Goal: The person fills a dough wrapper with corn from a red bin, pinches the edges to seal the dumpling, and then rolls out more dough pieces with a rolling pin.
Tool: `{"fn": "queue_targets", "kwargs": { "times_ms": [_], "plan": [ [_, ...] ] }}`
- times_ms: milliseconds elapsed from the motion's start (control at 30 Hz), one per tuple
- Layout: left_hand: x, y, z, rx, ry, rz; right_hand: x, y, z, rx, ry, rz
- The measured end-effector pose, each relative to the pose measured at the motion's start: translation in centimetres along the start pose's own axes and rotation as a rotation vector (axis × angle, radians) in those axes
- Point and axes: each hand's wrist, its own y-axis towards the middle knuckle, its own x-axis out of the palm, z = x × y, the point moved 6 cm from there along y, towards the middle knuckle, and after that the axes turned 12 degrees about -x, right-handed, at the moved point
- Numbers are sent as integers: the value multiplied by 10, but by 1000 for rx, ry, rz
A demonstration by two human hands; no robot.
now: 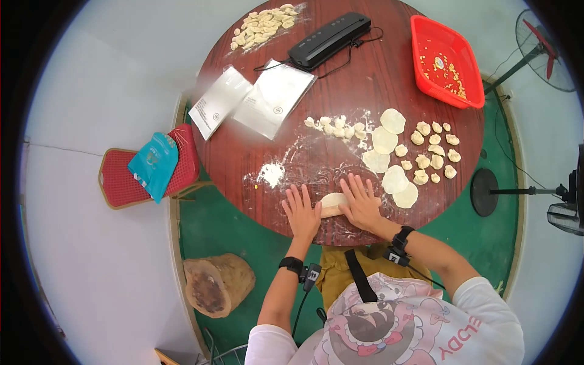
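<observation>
A wooden rolling pin (331, 211) lies across a round dough wrapper (333, 199) near the front edge of the table. My left hand (302, 216) rests flat over the pin's left end, its fingers spread. Over the right end lies my right hand (363, 207), palm down with fingers stretched out. Several rolled wrappers (384, 140) overlap in a line just beyond my right hand. Farther off sits a row of small floured dough pieces (334, 126). Filled dumplings (437, 161) stand in a group to the right. A white flour pile (271, 174) is left of my hands.
On the round table (243, 201) are a red basin (447, 91) with yellow bits, a black corded appliance (331, 39), plastic bags (274, 100) and shaped dough pieces (263, 27). A red chair (118, 176), a log stump (234, 283) and fans (538, 45) stand around it.
</observation>
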Motion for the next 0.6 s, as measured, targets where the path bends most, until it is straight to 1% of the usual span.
{"fn": "queue_targets", "kwargs": {
  "times_ms": [33, 67, 200, 300, 433, 600],
  "plan": [
    [4, 2, 1, -29, 59, -26, 4, 1, 5, 101, -31, -2],
    [8, 4, -1, -58, 118, -51, 6, 6, 6, 98, -29, -6],
    [7, 17, -1, -41, 113, -20, 4, 25, 14, 92, -33, 17],
    [8, 38, 0, -87, 120, -48, 3, 42, 26, 114, -35, 26],
    [6, 60, -2, -115, 94, -9, 2, 61, 37, 131, -47, 71],
    [5, 47, -1, -143, 92, -16, 5, 49, 32, 113, -33, 48]
  ]
}}
